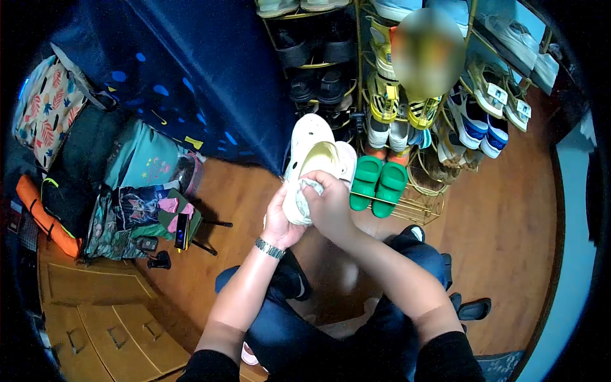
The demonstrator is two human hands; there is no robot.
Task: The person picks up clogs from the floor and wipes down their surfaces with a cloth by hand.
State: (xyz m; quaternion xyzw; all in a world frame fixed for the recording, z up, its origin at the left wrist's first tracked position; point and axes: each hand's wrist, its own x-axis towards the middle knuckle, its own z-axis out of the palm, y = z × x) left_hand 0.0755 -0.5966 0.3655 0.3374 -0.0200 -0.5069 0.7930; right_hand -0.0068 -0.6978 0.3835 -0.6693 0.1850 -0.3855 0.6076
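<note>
A white clog (310, 132) with round holes is held up in front of me, its toe pointing away. My left hand (282, 219) is closed around its heel end from the left; a metal-band watch is on that wrist. My right hand (331, 207) pinches a crumpled whitish cloth (308, 190) against the inside of the clog's heel. Part of the cloth is hidden by my fingers. Another pale, rounded shoe part (347, 159) shows just right of the clog, mostly covered, so I cannot tell whether it is a second clog.
Ahead stands a wire shoe rack (414, 207) with many shoes, including green slides (389, 188). A dark blue curtain (210, 76) hangs at the left. Bags and a folding stool (197, 232) sit left, above a wooden drawer cabinet (114, 331). Dark slippers (475, 309) lie right.
</note>
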